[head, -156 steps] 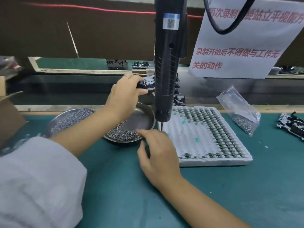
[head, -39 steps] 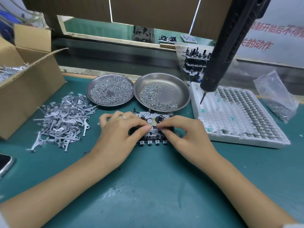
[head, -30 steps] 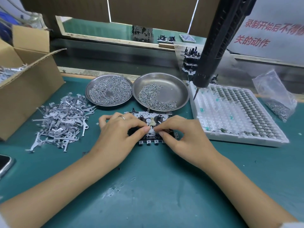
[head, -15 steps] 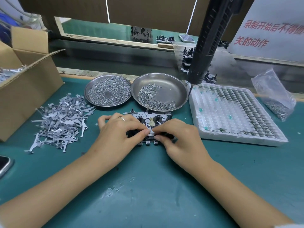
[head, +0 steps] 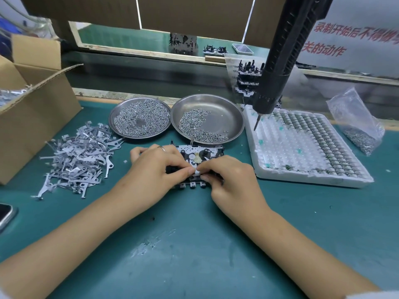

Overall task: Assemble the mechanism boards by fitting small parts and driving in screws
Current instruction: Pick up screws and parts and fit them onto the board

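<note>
A mechanism board (head: 199, 155) of white and black parts lies flat on the green mat, just in front of two steel dishes. My left hand (head: 154, 169) grips the board's left side, its thumb meeting my right thumb over the board's middle. My right hand (head: 231, 180) pinches a small pale part against the board's near edge. The black electric screwdriver (head: 278, 61) hangs free above the white tray, held by neither hand. The left dish (head: 140, 118) is full of screws. The right dish (head: 208, 119) holds a smaller heap.
A white foam tray (head: 306, 147) of small parts lies at the right, a clear bag (head: 356, 121) of screws behind it. Loose grey metal levers (head: 79, 156) are piled at the left by an open cardboard box (head: 32, 104). A phone (head: 5, 214) lies at the left edge.
Five seconds ago my hands were at the dish and behind it; since then they work on the board. In the last second both hands closed in slightly; the hanging screwdriver swung left, then back right.
</note>
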